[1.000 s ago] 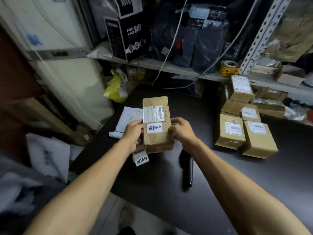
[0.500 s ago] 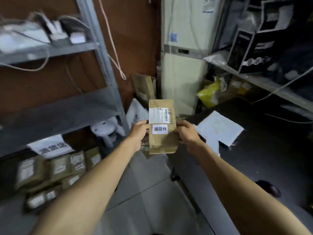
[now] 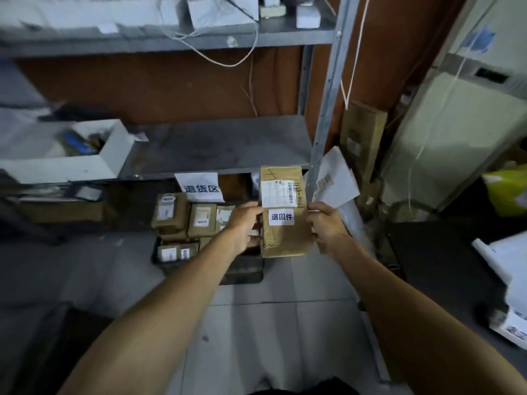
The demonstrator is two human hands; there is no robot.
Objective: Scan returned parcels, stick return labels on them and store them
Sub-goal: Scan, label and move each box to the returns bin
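Parcel (image 3: 283,212) sits lifted between both hands, left hand (image 3: 244,223) and right hand (image 3: 325,226) each with its grip clamped on one side. Its brown wrapping carries a shipping label and a white return sticker (image 3: 281,217), so storing seems the step in hand. Next it needs lowering onto the stacked parcels (image 3: 185,218) beyond, under the return-area sign (image 3: 201,187) on the shelf (image 3: 222,146).
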